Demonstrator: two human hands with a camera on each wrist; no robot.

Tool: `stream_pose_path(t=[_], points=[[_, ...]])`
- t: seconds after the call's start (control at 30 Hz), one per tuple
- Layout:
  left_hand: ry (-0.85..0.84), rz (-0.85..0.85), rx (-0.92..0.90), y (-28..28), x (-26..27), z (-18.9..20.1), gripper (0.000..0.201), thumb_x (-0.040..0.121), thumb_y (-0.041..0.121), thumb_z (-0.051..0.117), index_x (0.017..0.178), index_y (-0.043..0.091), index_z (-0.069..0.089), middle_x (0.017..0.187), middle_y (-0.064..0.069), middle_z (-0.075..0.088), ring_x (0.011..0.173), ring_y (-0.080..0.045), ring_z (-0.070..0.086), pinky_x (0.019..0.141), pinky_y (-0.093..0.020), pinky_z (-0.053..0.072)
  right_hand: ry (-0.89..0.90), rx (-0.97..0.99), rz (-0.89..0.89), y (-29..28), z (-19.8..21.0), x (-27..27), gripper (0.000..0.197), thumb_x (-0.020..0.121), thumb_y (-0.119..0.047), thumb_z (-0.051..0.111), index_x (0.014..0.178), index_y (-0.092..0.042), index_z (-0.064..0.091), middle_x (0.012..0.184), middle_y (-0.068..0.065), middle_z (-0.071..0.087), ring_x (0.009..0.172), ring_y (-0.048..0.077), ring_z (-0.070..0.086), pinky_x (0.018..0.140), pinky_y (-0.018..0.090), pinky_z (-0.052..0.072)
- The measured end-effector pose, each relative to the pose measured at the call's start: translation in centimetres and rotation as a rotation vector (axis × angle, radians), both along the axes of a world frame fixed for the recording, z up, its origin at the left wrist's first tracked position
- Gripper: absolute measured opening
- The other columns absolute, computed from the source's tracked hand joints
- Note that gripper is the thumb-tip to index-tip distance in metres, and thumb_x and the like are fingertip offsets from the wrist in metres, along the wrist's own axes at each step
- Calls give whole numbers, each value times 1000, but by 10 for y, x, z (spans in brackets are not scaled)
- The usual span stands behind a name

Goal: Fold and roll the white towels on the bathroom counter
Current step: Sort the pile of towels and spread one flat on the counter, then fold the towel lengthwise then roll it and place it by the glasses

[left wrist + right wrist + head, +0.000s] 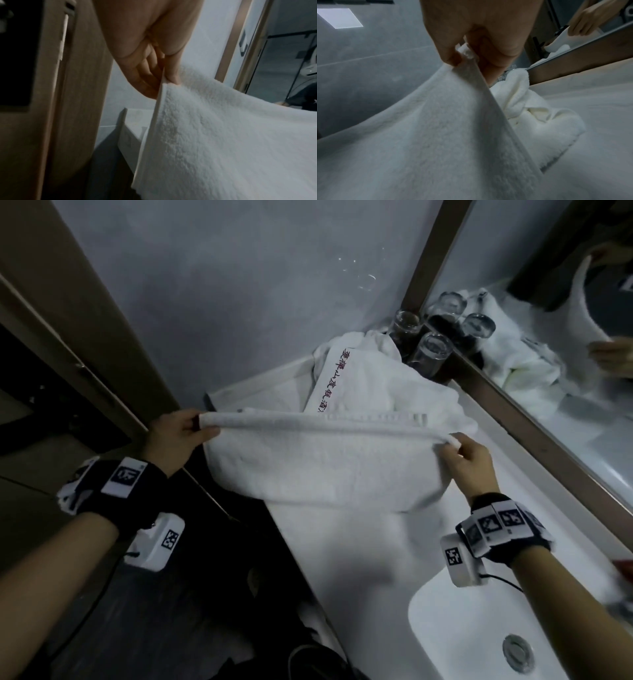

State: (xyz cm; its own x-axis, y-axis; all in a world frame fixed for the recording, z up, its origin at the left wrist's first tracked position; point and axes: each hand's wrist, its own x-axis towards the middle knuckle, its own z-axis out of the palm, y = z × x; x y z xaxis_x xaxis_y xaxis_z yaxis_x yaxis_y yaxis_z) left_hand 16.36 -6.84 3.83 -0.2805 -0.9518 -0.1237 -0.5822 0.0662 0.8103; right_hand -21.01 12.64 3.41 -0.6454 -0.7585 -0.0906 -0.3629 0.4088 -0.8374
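Observation:
A white towel (325, 463) is stretched out above the white counter (555, 508), hanging from its upper edge. My left hand (185, 433) pinches the towel's left top corner (169, 82) between thumb and fingers. My right hand (462, 453) pinches the right top corner (464, 54). The towel (436, 135) sags between the hands and drapes down onto the counter. Behind it lies a heap of more white towels (370, 374), one with red lettering, also visible as the heap (539, 108) in the right wrist view.
Several upturned glasses (428, 350) stand in the back corner by the mirror (565, 302). A sink basin (479, 638) with a metal drain lies at the near right. A wooden door frame (85, 337) runs along the left, close to my left hand.

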Motion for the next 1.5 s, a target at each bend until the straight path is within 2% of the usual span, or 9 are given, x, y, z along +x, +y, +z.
stream_pose_path(t=[0.23, 0.43, 0.63, 0.77, 0.87, 1.03, 1.27, 1.37, 1.5], points=[[-87, -35, 19, -44, -38, -31, 20, 91, 11, 52, 96, -8, 55, 100, -33, 61, 91, -36, 58, 88, -47, 44, 113, -24, -114, -51, -20, -7, 21, 94, -22, 51, 110, -8, 49, 71, -8, 51, 61, 10, 48, 48, 17, 32], [-257, -9, 15, -65, -56, -49, 11, 87, 8, 57, 82, 1, 50, 82, -23, 57, 80, -30, 55, 65, -27, 32, 214, 106, -106, -72, -31, -20, 23, 92, -26, 55, 104, -7, 51, 91, 9, 56, 81, 26, 50, 68, 23, 33], [-531, -147, -86, -54, -81, -65, 67, 73, -7, 57, 135, -1, 31, 141, -24, 24, 129, -38, 25, 110, -45, 23, 233, 285, -35, -80, -36, -12, 67, 78, -40, 71, 127, -6, 41, 129, 17, 47, 115, 33, 48, 94, 38, 40], [-404, -440, -177, -48, -123, -67, 64, 75, 1, 56, 135, 8, 36, 145, -11, 28, 130, -30, 29, 110, -37, 22, -30, 237, -137, -81, -32, -5, 67, 73, -48, 72, 124, -18, 41, 99, 0, 49, 89, 17, 47, 79, 28, 36], [-413, -622, -128, -45, -155, -71, 66, 77, 12, 60, 137, 13, 35, 145, -5, 29, 131, -27, 29, 107, -31, 18, -56, 126, -51, -77, -31, -5, 27, 82, -31, 68, 103, -19, 56, 87, -1, 58, 84, 18, 52, 74, 28, 39], [-544, -681, -30, -54, -172, -76, 80, 58, 21, 78, 129, 19, 41, 137, 0, 30, 123, -22, 28, 104, -30, 16, -197, -181, 57, -63, -15, -12, 23, 84, -5, 62, 81, -27, 58, 77, -16, 60, 77, -3, 55, 71, 8, 43], [-622, -764, 116, -74, -147, -54, 71, 64, 22, 81, 126, 23, 47, 123, -3, 58, 108, -26, 55, 85, -32, 41, -211, -174, 45, -46, -9, -20, 17, 80, -10, 69, 81, -25, 60, 80, -13, 60, 76, -5, 55, 68, 4, 43], [-510, -662, -110, -79, -138, -20, 41, 73, 20, 71, 113, 19, 59, 117, -7, 60, 107, -29, 56, 86, -34, 44, -237, -200, -33, -40, 1, -23, 18, 74, -11, 74, 78, -25, 64, 82, -10, 63, 82, 6, 56, 74, 18, 45], [-269, -613, -590, -70, -127, 25, 8, 67, 12, 47, 69, 8, 55, 73, -16, 54, 67, -33, 57, 56, -28, 36, -313, -259, 42, -32, 29, -18, 21, 66, -7, 71, 66, -28, 66, 72, -14, 65, 70, 5, 58, 60, 20, 47]])
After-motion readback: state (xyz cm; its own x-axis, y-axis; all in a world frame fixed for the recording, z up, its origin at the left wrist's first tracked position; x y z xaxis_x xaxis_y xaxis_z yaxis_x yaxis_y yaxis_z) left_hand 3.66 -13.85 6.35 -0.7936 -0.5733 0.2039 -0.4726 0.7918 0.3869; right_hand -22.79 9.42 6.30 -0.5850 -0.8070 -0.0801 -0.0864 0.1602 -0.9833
